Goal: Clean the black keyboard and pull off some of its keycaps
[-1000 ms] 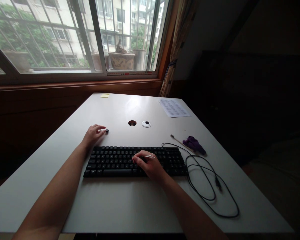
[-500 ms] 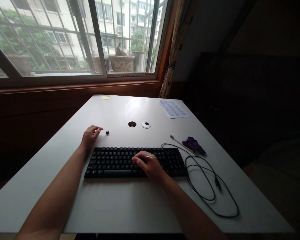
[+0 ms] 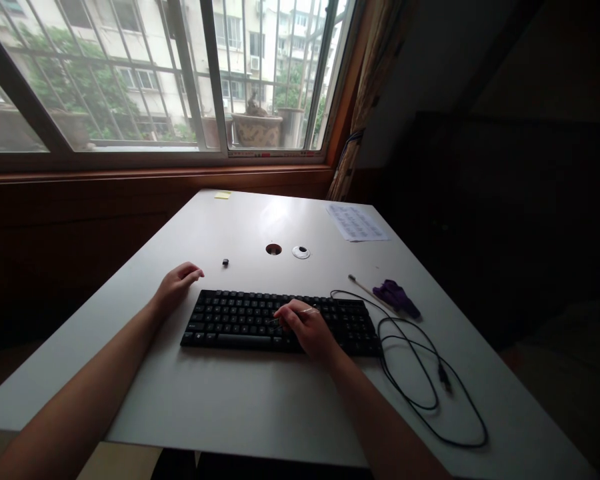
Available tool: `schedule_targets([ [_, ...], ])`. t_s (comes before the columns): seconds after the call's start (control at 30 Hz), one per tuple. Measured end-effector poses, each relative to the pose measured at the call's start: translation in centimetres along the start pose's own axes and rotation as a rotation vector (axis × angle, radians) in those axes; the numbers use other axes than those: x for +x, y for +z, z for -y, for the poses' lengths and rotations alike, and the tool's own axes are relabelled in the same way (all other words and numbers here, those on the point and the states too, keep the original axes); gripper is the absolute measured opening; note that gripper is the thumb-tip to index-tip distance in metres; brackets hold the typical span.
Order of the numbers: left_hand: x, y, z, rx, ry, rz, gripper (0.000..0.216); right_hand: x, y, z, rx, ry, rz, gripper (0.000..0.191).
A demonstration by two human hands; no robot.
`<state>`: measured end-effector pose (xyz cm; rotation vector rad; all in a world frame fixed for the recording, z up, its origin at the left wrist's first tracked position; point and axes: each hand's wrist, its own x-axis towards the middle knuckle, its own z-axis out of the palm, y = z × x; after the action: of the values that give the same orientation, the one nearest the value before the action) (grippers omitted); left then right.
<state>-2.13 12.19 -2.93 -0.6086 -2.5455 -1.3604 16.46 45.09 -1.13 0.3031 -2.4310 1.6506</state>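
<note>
Pinching a thin stick [image 3: 307,310] between thumb and fingers, the person's right hand [image 3: 310,330] is resting on the middle rows of a black keyboard [image 3: 230,320]. The hand is closed around the stick much as one grips a pen, which appears to be keeping its tip low among the keys. The keyboard is lying square to the near edge of the white table [image 3: 260,400], within easy reach of both arms.

The left hand [image 3: 176,283] is lying loose and open on the tabletop just off the keyboard's far left corner, fingers lightly curled and holding nothing. A small black piece [image 3: 225,263], too small to identify, is sitting alone just beyond those fingers, apart from the keyboard.

Farther back, toward the middle of the table, a round hole [image 3: 273,249] and a white cap [image 3: 301,252] are lying side by side. A yellow note [image 3: 223,195] is sitting at the far edge and a printed sheet [image 3: 356,223] near the far right corner. Along the right edge, a pen [image 3: 367,288] and a purple cloth [image 3: 396,298] are lying together, while the keyboard's black cable [image 3: 444,380] is looping loosely beside the right forearm. Nothing is blocking either hand.
</note>
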Motion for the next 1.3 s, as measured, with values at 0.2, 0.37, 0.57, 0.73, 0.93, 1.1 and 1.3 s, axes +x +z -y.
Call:
schedule_targets([
  [0.2, -2.8, -1.3, -0.9, 0.052, 0.036, 0.189, 0.034, 0.1, 0.1, -0.1, 0.085, 0.05, -0.023, 0.041],
  [0.37, -2.7, -1.4, -0.9, 0.083, 0.094, 0.249, 0.031, 0.2, 0.2, 0.5, 0.232, 0.094, -0.057, 0.041],
  [0.57, -2.5, -1.8, -0.7, 0.047, 0.119, 0.3, 0.029, 0.8, 0.1, 0.7, 0.172, 0.077, -0.094, 0.036],
  [0.73, -2.1, -1.8, -0.3, 0.038, 0.139, 0.33, 0.031, 3.0, 0.8, 2.0, -0.044, 0.082, -0.133, 0.028],
  [0.93, -2.0, -1.8, 0.4, -0.023, 0.146, 0.363, 0.031, 7.9, 4.5, 4.0, -0.008, 0.085, 0.025, 0.034],
  [1.1, -1.8, -1.7, 1.0, -0.043, 0.157, 0.359, 0.031, 11.7, 8.7, 4.2, -0.171, 0.033, 0.039, 0.038],
  [1.3, -1.6, -1.7, 1.1, -0.053, 0.152, 0.378, 0.033, 14.0, 10.2, 5.2, -0.535, -0.039, 0.103, 0.024],
])
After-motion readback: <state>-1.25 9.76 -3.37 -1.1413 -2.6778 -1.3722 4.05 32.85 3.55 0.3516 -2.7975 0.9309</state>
